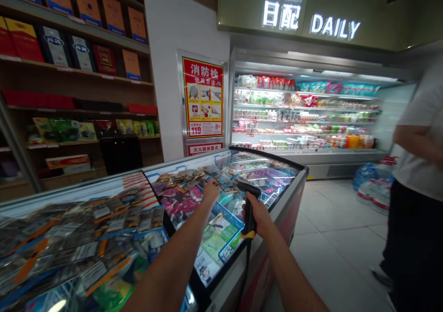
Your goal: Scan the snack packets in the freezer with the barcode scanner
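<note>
Shop interior, brighter at right, dimmer at left. Left of frame: wood shelves, boxes above, bags below. Upper centre: pale wall; red poster, yellow border. Right of centre: open chiller glows white inside, stocked in tiers. Over it, olive panel; lit sign reads "DAILY". Lower right: pale tiled floor, thin joints.

"How does the left forearm look?"

"Bare as far as it shows — broad at the bottom edge, narrowing smoothly to a slim wrist."

"And the right forearm?"

"Bare as well, with the same smooth taper."

"The left grip?"

"A bare hand, its fingers hard to make out."

"And the right grip?"

"A bare hand too — smooth across the back, some fingers hidden."
</note>
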### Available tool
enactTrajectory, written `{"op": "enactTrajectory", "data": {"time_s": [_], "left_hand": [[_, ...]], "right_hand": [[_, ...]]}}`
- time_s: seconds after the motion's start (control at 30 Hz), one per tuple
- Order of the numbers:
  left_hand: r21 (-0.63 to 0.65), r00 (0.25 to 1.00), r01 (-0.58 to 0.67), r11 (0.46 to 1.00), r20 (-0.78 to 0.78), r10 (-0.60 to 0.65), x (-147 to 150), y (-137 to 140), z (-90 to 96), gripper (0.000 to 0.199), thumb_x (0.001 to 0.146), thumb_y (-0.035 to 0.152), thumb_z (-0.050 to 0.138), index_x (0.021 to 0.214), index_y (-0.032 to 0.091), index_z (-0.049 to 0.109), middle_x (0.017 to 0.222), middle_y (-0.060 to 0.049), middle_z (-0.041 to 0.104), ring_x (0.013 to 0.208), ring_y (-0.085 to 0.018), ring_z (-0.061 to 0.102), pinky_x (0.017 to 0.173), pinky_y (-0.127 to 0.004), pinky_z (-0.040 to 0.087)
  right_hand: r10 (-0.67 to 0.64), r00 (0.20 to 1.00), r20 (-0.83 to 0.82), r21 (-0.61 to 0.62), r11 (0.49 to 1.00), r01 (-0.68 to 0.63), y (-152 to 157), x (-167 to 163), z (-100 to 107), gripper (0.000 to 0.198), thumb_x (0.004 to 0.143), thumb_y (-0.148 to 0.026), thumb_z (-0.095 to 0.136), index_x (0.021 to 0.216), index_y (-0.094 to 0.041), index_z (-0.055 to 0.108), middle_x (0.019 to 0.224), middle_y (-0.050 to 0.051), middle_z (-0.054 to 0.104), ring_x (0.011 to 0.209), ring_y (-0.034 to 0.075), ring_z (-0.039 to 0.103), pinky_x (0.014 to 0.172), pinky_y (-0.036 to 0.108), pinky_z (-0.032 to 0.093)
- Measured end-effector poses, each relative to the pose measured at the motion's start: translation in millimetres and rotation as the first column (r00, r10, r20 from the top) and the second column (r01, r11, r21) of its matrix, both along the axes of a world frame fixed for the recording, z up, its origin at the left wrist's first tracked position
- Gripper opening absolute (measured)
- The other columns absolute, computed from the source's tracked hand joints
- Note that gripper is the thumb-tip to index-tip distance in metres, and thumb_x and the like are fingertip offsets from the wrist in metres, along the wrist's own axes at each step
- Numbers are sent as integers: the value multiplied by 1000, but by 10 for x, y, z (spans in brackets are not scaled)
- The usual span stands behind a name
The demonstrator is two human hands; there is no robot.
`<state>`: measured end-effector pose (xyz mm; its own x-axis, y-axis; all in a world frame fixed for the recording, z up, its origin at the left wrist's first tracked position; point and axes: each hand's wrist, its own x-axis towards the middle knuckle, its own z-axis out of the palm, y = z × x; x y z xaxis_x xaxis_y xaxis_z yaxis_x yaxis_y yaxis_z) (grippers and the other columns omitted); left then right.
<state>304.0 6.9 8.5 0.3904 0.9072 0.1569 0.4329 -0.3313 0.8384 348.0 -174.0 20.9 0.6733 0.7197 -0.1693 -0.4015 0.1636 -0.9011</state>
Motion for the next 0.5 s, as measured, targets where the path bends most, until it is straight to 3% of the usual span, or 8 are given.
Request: {"op": "enactTrajectory", "data": {"time_s": [0.23,0.37,0.5], "left_hand": [[-164,992,-103,981,57,114,441,202,-153,35,77,28,47,110,16,46,109,-8,50,94,-19,51,77,-39,42],[-320,972,-69,945,192,136,424,238,-209,34,77,28,48,109,16,47,109,-7,50,95,-19,50,77,-38,42],[-495,896,56,867,408,176,227,183,-174,32,78,28,46,108,15,48,107,-8,51,91,-17,52,74,-37,44]], "right_hand": [[28,999,-23,14,1000,-27,60,195,-89,31,63,-46,56,73,-18,49,48,-5,49,37,8,45,34,21,38],[37,999,-26,7,999,-36,66,221,-97,30,63,-46,56,73,-18,49,47,-5,48,37,8,45,34,21,38],[43,999,-17,24,999,-42,57,117,-26,31,62,-46,58,72,-17,48,47,-5,49,36,8,44,33,20,37]]}}
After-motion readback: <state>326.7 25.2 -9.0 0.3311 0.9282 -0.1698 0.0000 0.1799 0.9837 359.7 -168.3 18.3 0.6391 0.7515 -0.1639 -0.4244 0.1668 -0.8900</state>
